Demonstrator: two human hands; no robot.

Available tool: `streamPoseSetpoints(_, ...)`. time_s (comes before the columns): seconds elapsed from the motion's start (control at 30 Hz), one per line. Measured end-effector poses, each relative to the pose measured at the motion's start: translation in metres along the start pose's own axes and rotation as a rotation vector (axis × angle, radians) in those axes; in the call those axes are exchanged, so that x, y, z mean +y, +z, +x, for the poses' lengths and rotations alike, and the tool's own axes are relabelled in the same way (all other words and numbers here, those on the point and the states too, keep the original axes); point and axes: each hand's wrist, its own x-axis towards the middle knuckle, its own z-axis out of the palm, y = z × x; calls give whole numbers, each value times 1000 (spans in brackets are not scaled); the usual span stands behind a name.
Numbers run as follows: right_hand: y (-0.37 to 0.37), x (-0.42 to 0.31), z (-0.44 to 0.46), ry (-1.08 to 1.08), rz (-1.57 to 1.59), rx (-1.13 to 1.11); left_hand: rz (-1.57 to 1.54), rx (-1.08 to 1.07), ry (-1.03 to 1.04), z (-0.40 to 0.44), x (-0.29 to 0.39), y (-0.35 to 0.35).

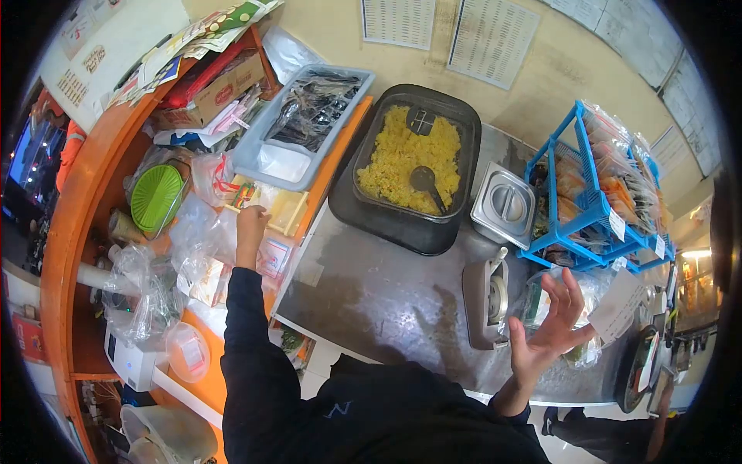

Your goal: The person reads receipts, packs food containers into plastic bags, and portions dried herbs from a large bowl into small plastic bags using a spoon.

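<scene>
Yellow tray [292, 209]: located beside the blue tub [246, 160]. Left hand [250, 226]: at the tray's edge, fingers narrowed; I cannot tell what they grip. Keep the wrist raised, clear of adjacent plastic bags [222, 236]. Right hand [539, 344]: spread wide near a paper slip [618, 304]; contact unclear. Black pan [471, 147]: yellow rice [398, 158], ladle [423, 179]. Steel container [506, 204]: lidded.

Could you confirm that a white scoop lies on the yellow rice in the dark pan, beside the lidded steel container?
Not quite: the head view shows that the scoop is black, not white. It does lie on the yellow rice in the dark pan, beside the lidded steel container.
</scene>
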Motion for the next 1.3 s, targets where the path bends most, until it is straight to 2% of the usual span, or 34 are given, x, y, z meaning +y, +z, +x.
streamPoseSetpoints(0.27,1,1,1,10,-11,-43,102,14,63,9,2,10)
streamPoseSetpoints(0.37,-2,3,0,3,3,-30,136,139,139,12,1,8)
streamPoseSetpoints(0.43,-4,3,0,1,-8,-32,126,173,114,14,-3,8)
streamPoseSetpoints(0.53,-5,7,0,-50,-25,-118,210,194,111,16,-27,16)
streamPoseSetpoints(0.57,-7,5,0,-41,-24,-131,244,132,117,19,-52,29)
streamPoseSetpoints(0.6,-9,3,1,-32,-23,-144,126,112,30,23,-73,39)
streamPoseSetpoints(0.63,-11,3,3,-23,-22,-157,168,172,245,20,-69,37)
streamPoseSetpoints(0.7,-16,-2,9,-67,9,-186,67,90,246,18,-64,36)
streamPoseSetpoints(0.77,-21,-2,8,-166,50,-121,48,11,218,21,-76,40)
streamPoseSetpoints(0.8,-28,-3,3,-147,40,-86,-267,34,129,11,-42,26)
streamPoseSetpoints(0.83,-33,-5,-2,-136,53,-65,-143,80,243,11,-48,28)
streamPoseSetpoints(0.93,-46,-5,-9,-75,42,-45,113,-83,193,21,-32,16)
streamPoseSetpoints(1.03,-65,-8,-20,-18,-34,-13,130,-9,260,24,-20,10)
streamPoseSetpoints(1.13,-76,-4,-33,-5,-72,41,120,-13,227,25,-14,1)
streamPoseSetpoints(1.23,-82,-1,-40,-22,-78,96,150,59,239,42,-47,16)
streamPoseSetpoints(1.3,-83,1,-42,-26,-79,111,161,26,143,38,-37,6)
